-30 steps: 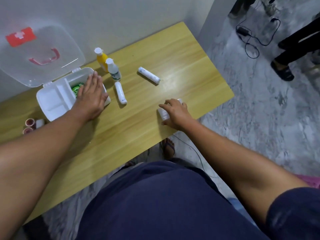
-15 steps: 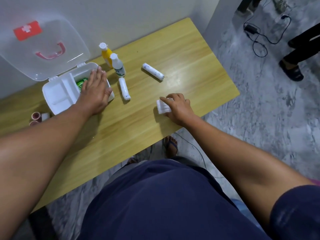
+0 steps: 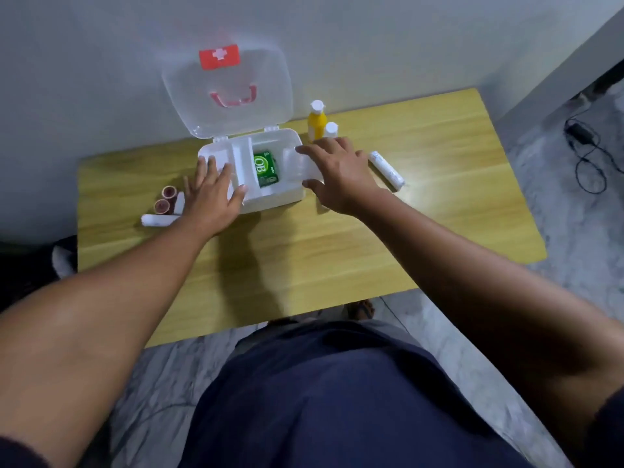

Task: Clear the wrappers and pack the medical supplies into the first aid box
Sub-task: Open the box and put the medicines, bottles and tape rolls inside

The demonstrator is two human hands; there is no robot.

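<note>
Left hand lies flat and empty on the first aid box, steadying it on the counter. Right hand reaches over the box's right end; whether it grasps anything cannot be told.

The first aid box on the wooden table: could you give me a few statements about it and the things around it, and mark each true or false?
1. The first aid box has its lid open. True.
2. A green packet lies inside the box. True.
3. The yellow bottle is packed in the box. False: it stands on the table beside the box.
4. The left hand rests flat on the left side of the box. True.
5. The right hand is holding the bandage roll. False: that roll lies on the table, right of the hand.
</note>
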